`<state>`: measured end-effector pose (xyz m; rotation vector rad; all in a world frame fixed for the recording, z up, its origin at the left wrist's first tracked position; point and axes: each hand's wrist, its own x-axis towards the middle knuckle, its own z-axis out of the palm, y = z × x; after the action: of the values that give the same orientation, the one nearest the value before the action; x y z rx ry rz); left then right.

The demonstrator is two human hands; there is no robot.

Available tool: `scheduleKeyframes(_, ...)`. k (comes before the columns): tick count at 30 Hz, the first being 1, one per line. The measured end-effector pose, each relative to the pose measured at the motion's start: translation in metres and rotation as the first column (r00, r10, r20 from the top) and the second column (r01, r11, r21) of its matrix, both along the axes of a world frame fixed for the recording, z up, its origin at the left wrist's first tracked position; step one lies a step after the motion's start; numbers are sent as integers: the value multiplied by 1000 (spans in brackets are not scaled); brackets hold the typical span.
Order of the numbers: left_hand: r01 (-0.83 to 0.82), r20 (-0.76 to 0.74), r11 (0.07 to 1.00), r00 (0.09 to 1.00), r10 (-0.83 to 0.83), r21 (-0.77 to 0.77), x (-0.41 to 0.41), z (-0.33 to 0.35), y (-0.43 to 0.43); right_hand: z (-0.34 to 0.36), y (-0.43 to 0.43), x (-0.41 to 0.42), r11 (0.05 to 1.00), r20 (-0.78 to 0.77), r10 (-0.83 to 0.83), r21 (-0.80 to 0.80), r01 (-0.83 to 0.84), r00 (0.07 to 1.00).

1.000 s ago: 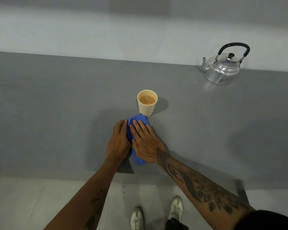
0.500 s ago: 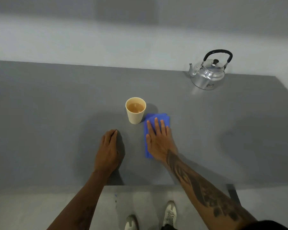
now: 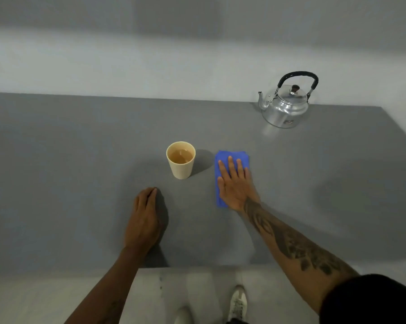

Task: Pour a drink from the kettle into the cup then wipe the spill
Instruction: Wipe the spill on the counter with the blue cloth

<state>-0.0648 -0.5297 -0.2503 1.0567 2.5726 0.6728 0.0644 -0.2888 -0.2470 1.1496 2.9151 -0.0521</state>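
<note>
A cream cup holding brown drink stands upright near the middle of the grey table. A folded blue cloth lies just right of the cup. My right hand presses flat on the cloth, fingers spread and pointing away from me. My left hand rests palm down on the bare table in front of the cup and to its left, fingers together, holding nothing. The silver kettle with a black handle stands upright at the far right of the table, spout pointing left.
A pale wall runs behind the table's far edge. The table's near edge is cut back where I stand, with light floor and my white shoes below. The table's right edge slants away at the far right.
My right hand has slid the blue cloth from in front of the cup to its right side. My left hand has come off the cloth and lies on the bare table.
</note>
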Motion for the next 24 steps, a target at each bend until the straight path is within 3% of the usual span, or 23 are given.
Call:
scheduleKeyframes(4, -2, -40, 1000, 999, 2, -2, 0, 1, -2, -1, -41, 51, 970, 54, 244, 2, -244, 968)
scheduleKeyframes(6, -5, -25, 1000, 1000, 4, -9, 1, 2, -2, -2, -31, 87, 979, 44, 201, 28, -203, 979)
scheduleKeyframes(8, -5, -1, 1000, 1000, 5, -23, 3, 3, -2, -4, -8, 108, 998, 34, 56, 40, -58, 998)
scheduleKeyframes(11, -22, 7, 1000, 1000, 22, -18, 6, 8, 1, 0, 23, 90, 994, 65, -105, -26, 107, 992)
scheduleKeyframes(14, -79, 69, 997, 994, 79, -2, 12, 18, 3, -5, 43, 56, 977, 110, -158, -128, 172, 981)
scheduleKeyframes(20, -200, 81, 972, 978, 191, 121, 35, 25, 21, 41, 68, 57, 964, 58, -28, -263, 42, 998)
scheduleKeyframes(24, -24, 25, 980, 1000, 20, 199, 100, 38, 79, 64, 99, 61, 961, 11, 0, -277, 3, 1000)
